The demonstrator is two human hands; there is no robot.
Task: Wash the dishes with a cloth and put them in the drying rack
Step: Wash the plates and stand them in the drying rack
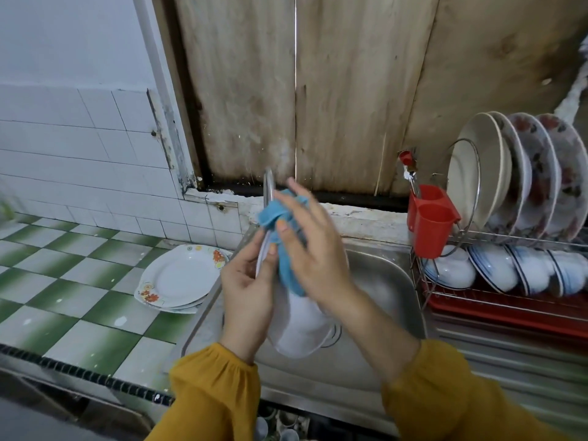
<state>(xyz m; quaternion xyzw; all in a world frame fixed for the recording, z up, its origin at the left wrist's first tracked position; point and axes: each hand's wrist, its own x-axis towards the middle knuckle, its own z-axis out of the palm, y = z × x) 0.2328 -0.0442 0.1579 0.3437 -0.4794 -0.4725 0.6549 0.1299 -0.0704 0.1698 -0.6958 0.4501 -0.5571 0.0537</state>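
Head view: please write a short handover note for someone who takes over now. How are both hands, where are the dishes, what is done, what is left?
Left hand grips a white plate on edge over the sink. Right hand presses the blue cloth on it, fingers straight.
Done: plates and bowls stand in the drying rack.
Left: finish this plate, rack it, then wash the stacked plates on the counter.

And the left hand (246,281) curls round the plate (299,329) rim while the right hand (313,249) presses the cloth (270,214) with straight, spread fingers (both sleeved forearms angling inward).
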